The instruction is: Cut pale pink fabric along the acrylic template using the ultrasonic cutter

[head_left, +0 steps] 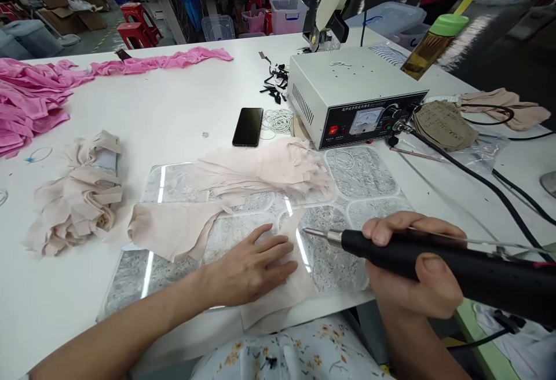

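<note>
My left hand (256, 264) lies spread and flat on a thin beige fabric piece (286, 293), pressing it to the grey stone-patterned mat (369, 174). The piece hangs over the table's front edge. In my right hand (417, 264) is a black ultrasonic handpiece (391, 249) with a pointed metal tip, fingers wrapped around its body. The tip points left and sits close to the fabric's right side; whether it touches cannot be made out. Another beige piece (174, 226) lies left of my left hand, and a stack of beige pieces (264, 168) is behind it.
A grey control box (360, 90) stands behind the mat, its black cable (482, 186) running right. A phone (248, 127) lies left of it. Tied beige fabric (78, 194) and pink fabric (30, 102) are at left. A green-lidded bottle (434, 47) stands at back right.
</note>
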Available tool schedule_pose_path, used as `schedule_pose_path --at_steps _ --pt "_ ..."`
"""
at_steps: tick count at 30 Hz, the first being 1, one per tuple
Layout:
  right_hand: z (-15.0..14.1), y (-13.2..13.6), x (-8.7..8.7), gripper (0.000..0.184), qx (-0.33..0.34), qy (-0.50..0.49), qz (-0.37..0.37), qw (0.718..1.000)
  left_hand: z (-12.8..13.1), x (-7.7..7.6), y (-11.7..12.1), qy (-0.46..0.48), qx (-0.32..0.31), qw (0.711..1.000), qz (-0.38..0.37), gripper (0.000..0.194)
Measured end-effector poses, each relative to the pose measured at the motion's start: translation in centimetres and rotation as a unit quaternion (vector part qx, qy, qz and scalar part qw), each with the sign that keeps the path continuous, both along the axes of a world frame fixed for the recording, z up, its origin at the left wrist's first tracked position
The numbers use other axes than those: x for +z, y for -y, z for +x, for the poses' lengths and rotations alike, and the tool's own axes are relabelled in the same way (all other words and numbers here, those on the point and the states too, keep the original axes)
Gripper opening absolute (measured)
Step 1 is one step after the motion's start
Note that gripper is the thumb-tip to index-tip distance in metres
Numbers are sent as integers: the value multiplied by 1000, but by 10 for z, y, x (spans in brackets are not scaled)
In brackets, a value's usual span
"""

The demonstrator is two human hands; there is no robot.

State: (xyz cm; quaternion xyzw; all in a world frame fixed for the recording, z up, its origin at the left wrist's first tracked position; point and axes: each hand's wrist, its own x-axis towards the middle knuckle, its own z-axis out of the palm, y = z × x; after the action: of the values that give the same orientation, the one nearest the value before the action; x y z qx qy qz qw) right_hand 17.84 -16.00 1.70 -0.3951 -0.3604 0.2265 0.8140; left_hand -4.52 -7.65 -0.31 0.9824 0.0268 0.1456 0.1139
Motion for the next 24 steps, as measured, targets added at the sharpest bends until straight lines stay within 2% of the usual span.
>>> schedule_pose_path --at_steps 4,9,15,24 --pt "-2 -7 -4 17 0 -4 12 1000 1 7 -3 14 15 1000 -3 22" --pt "-2 12 4 17 54 -42 -7 998 2 9 -10 31 62 998 -6 20" --pt "-5 29 8 17 121 -11 -16 993 6 4 -19 -3 16 1000 23 24" --pt "-6 31 9 16 129 10 -31 991 5 3 -28 -63 -16 998 14 31"
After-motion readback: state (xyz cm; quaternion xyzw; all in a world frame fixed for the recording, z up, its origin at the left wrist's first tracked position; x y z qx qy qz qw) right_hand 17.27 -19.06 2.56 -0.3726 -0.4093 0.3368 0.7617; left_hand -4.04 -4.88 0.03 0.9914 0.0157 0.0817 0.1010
